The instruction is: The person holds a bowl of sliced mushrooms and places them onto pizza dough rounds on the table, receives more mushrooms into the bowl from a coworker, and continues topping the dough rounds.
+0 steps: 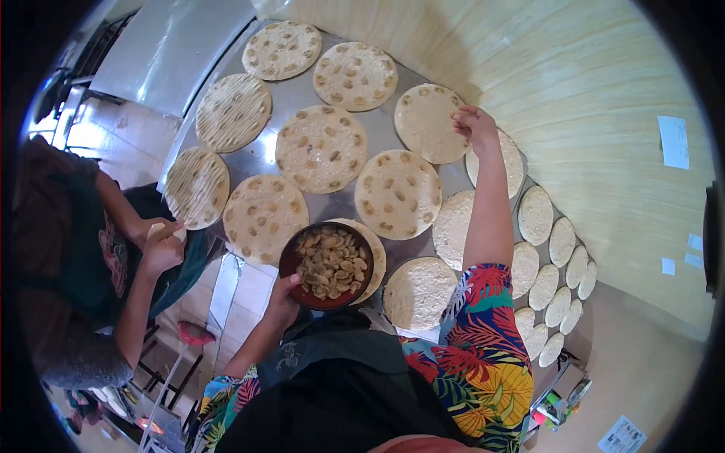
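My left hand (pixel 282 300) grips the rim of a dark round bowl (pixel 285 264) filled with sliced mushrooms (pixel 332 263), thumb over the edge. The bowl hangs over a sauced pizza base (pixel 375 257) and partly hides it. At the end of my outstretched arm, my right hand (pixel 476 127) hovers at the right side of another pizza base (pixel 432 128). Its fingers are bunched together; whatever they hold is too small to make out. That base carries mushroom slices along its upper edge, while the pizza base (pixel 399 192) below it is dotted all over.
Several round bases cover the metal table (pixel 260 147); two at the left have striped sauce (pixel 198 189). Plain sauced bases (pixel 419 294) extend to the right. A co-worker (pixel 83 249) stands at the left, hands on a pale object (pixel 170 231). A wall (pixel 574 98) borders the far side.
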Action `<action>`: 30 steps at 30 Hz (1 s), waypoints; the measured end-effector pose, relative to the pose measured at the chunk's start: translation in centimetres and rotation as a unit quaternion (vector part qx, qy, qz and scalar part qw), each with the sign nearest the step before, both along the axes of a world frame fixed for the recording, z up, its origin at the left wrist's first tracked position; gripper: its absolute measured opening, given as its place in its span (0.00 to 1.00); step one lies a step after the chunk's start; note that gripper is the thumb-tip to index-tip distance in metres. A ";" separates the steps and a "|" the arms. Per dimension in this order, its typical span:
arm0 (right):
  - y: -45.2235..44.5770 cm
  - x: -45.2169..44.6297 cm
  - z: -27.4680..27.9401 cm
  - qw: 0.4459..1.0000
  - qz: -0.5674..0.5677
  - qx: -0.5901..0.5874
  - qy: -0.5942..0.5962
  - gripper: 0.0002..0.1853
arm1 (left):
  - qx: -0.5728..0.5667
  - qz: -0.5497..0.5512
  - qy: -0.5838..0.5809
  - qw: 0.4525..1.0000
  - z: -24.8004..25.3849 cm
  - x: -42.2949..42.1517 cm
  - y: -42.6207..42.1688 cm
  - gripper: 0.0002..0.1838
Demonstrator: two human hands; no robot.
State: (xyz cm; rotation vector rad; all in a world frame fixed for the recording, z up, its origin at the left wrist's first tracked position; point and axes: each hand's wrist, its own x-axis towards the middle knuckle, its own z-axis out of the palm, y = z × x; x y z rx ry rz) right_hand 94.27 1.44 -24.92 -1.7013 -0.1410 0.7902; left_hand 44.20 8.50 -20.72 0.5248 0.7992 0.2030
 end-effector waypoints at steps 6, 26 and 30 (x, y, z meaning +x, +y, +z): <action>1.2 -1.2 -1.6 0.996 0.081 0.027 0.025 0.08 | 0.001 0.019 -0.024 1.000 0.6 0.0 -0.4 0.37; 9.5 -3.7 -4.4 0.748 0.432 -0.207 -0.460 0.06 | -0.027 0.062 -0.019 0.998 -0.7 -1.8 -0.3 0.41; 9.0 -3.8 -4.0 0.760 0.417 -0.180 -0.465 0.07 | -0.031 0.061 -0.022 0.997 -1.2 -2.3 -0.1 0.41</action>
